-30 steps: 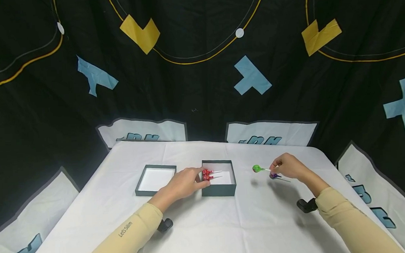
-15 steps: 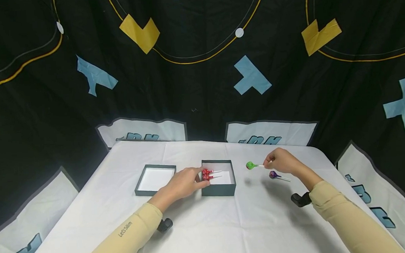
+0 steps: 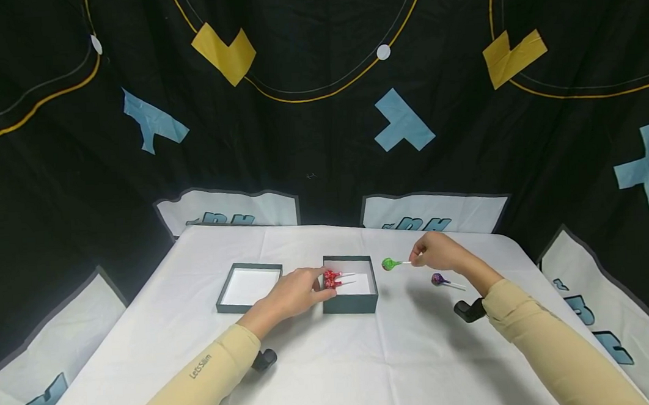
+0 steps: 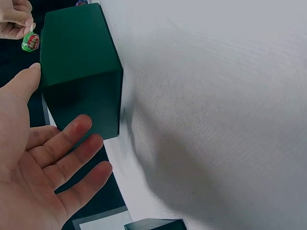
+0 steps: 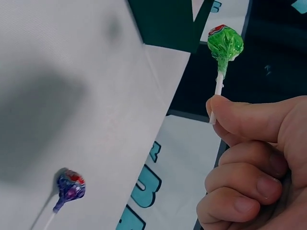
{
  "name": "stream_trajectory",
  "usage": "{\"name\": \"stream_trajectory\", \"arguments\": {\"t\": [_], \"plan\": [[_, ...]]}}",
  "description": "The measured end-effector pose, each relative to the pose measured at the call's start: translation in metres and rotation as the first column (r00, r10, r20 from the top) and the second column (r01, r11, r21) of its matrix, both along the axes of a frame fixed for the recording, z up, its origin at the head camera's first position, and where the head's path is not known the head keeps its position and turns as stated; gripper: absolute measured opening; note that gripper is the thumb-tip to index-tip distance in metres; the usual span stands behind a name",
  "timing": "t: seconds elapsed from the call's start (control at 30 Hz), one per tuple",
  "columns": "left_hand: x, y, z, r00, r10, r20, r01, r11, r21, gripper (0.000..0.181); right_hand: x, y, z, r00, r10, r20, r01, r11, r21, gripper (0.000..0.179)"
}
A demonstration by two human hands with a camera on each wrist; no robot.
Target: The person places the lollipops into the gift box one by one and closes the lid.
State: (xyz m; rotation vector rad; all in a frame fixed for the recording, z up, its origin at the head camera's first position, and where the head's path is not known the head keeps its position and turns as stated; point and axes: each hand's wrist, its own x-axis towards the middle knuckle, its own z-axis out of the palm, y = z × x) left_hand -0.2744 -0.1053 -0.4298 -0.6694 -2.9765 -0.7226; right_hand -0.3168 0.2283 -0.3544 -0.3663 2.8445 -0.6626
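By its white stick, my right hand [image 3: 436, 251] pinches a green-wrapped lollipop [image 5: 225, 44] between thumb and forefinger. The lollipop is above the table, just right of a dark green box [image 3: 349, 305]. My left hand [image 3: 291, 295] is at the box's left side, its fingers loosely extended and thumb by the near corner; in the left wrist view the fingertips [image 4: 82, 123] are against or very near the box wall. Inside the box lie red-wrapped lollipops [image 3: 331, 280], sticks pointing right. A purple-wrapped lollipop [image 3: 437, 280] rests on the table, below and right of the right hand.
Left of the box lies its shallow lid [image 3: 250, 284], white inside face up. A white cloth [image 3: 333, 373] covers the table. Behind hangs a black curtain [image 3: 310, 148] with taped shapes. Each wrist carries a black camera mount, such as the right one [image 3: 470, 310].
My right hand has moved left and slightly away from me, carrying the green lollipop from above the purple one to near the box. The left hand has stayed at the box.
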Motion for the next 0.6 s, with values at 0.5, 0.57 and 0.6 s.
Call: {"name": "stream_trajectory", "arguments": {"t": [0.5, 0.57, 0.6], "plan": [[0.002, 0.001, -0.003, 1.0, 0.001, 0.014, -0.001, 1.0, 0.0, 0.071, -0.009, -0.028, 0.006, 0.998, 0.047, 0.039, -0.05, 0.996, 0.08, 0.008], [0.002, 0.001, -0.003, 1.0, 0.0, 0.014, 0.0, 1.0, -0.003, 0.071, -0.01, -0.033, 0.007, 0.997, 0.058, 0.043, -0.061, 0.994, 0.089, 0.008], [0.002, 0.0, -0.002, 1.0, -0.001, 0.013, 0.001, 1.0, -0.006, 0.071, -0.011, -0.036, 0.008, 0.997, 0.063, 0.046, -0.067, 0.993, 0.092, 0.008]]}}
